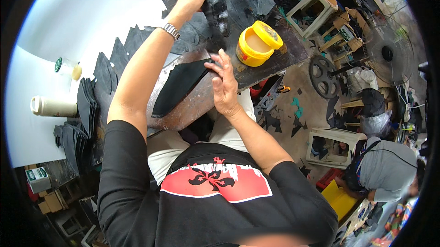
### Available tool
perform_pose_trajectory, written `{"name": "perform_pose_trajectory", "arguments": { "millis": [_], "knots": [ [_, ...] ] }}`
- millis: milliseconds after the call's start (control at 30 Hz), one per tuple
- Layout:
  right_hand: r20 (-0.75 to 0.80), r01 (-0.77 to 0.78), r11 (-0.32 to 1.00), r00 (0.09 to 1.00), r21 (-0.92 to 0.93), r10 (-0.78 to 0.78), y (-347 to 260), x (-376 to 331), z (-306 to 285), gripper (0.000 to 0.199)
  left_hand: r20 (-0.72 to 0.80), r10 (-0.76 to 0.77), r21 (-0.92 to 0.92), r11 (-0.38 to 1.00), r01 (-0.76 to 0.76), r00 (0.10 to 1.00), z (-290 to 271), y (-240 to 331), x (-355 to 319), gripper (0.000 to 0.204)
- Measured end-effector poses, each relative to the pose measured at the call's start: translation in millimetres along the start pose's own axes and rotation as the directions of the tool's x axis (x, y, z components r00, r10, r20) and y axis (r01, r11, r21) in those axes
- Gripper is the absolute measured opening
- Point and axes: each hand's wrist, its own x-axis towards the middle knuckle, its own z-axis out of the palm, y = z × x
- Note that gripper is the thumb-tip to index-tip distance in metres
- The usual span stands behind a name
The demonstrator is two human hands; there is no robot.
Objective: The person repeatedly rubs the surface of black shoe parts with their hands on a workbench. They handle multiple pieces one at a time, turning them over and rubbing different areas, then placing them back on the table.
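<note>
My left hand (190, 1), with a metal watch on its wrist, pinches the edge of a long black leather-like piece (216, 13) at the far side of the table. That piece has a wet-looking sheen and hangs lengthwise toward me. Nearer, a matt black pointed piece (181, 82) lies flat on a worn, smeared board (192, 109). My right hand (223, 82) is open beside its upper right end, fingers apart and fingertips at or just over the edge. A yellow tub (250, 54) of pale paste stands right of both hands, its yellow lid (267, 35) tilted on the rim.
Stacks of black cut pieces (87, 109) line the table's left side, near a pale bottle (53, 107) and a glass jar (68, 68). Scraps lie on the floor (286, 105) at right, with stools (333, 148), a fan (387, 53) and a bent-over person (389, 169).
</note>
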Motion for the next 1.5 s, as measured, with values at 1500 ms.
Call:
{"name": "perform_pose_trajectory", "arguments": {
  "millis": [1500],
  "knots": [
    [0.128,0.229,0.743,0.973,-0.629,-0.192,-68,58,-53,0.027,0.106,0.415,0.614,0.688,-0.387,0.904,-61,-17,-316,0.031]
  ]
}}
